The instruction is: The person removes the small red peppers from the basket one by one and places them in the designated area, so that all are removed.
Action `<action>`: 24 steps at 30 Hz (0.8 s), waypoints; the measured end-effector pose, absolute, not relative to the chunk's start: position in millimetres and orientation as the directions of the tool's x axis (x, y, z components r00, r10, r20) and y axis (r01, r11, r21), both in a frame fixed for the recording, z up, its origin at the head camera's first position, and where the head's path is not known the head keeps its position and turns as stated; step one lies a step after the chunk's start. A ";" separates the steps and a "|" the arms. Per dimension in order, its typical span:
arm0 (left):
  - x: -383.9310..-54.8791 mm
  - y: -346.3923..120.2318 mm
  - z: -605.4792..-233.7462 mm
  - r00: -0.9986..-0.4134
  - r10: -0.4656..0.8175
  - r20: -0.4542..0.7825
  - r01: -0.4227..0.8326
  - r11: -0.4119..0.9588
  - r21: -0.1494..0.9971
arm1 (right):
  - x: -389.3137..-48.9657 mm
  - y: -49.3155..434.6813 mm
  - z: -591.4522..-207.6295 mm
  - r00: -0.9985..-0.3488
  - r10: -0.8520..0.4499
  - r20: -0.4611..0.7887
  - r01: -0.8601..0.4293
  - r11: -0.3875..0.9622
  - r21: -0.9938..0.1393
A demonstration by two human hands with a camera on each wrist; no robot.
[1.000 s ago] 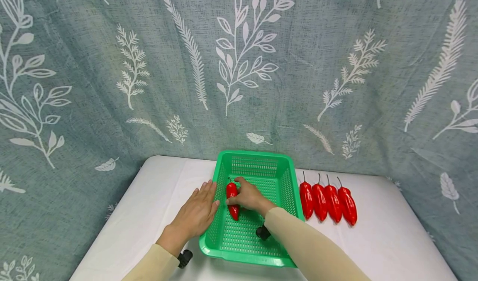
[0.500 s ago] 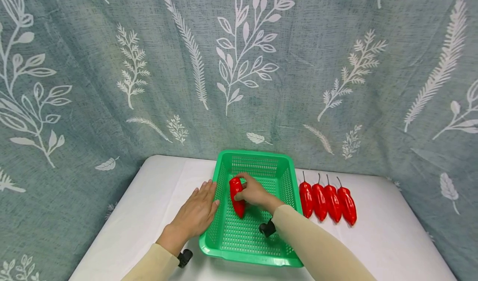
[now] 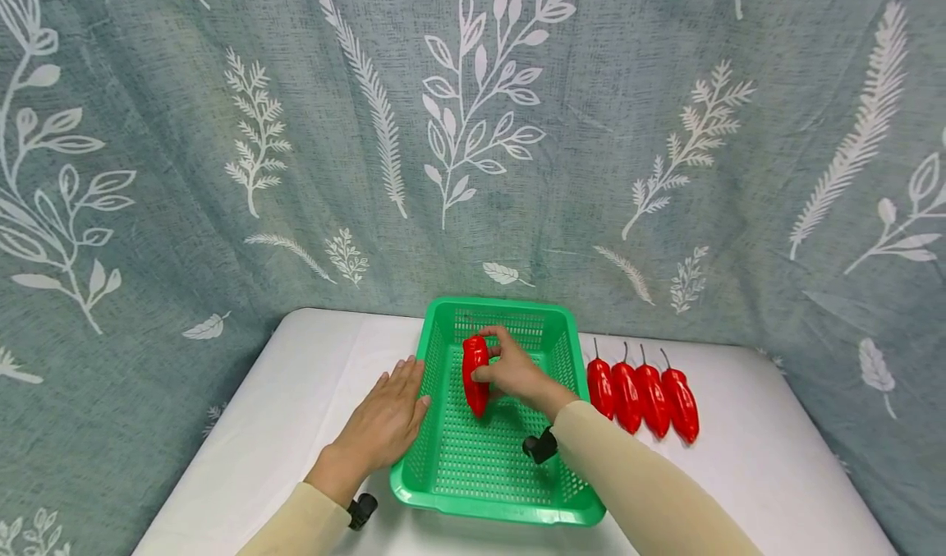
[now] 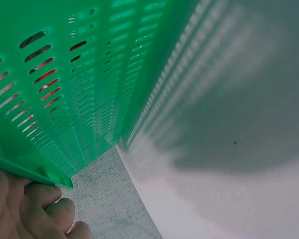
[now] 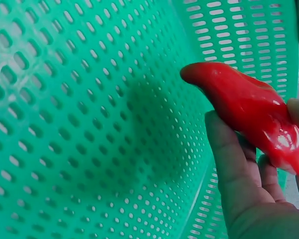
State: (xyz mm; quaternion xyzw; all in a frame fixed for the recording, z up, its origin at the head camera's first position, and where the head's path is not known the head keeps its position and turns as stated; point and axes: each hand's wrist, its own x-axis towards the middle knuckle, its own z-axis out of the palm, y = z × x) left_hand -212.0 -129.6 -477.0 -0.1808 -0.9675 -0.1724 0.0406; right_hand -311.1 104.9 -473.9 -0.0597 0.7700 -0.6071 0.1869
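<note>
My right hand (image 3: 521, 377) grips a glossy red chili pepper (image 3: 474, 365) inside the green plastic basket (image 3: 495, 513). In the right wrist view, the thumb and fingers close round this chili pepper (image 5: 244, 99), its tip pointing left. It is held clear of the perforated floor, on which a shadow falls. My left hand (image 3: 380, 420) lies with straight fingers along the basket's left rim. The left wrist view shows part of that hand (image 4: 32, 211) below the rim, with bits of red seen through the slots of the basket wall (image 4: 89, 94).
Several more red chili peppers (image 3: 650, 396) lie in a row on the white table (image 3: 769, 457), just right of the basket, stems pointing away. A grey-green curtain (image 3: 621, 170) with white leaf prints hangs behind the table.
My right hand has lifted the chili pepper off the basket floor and carried it rightward and away from me. My left hand stays at the rim. The view has shifted slightly.
</note>
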 end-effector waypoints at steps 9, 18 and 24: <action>-211.8 -129.4 -477.2 -0.931 0.339 0.134 0.364 0.872 0.326 | -310.0 117.1 -461.2 -0.935 -0.300 -0.187 0.118 0.232 -0.966; -211.6 -128.9 -477.7 -0.930 0.337 0.150 0.368 0.873 0.320 | -305.8 127.9 -453.3 -0.938 -0.310 -0.155 0.086 0.225 -0.970; -211.2 -128.6 -478.0 -0.933 0.333 0.139 0.361 0.874 0.324 | -296.9 132.9 -440.9 -0.943 -0.303 -0.137 0.064 0.239 -0.969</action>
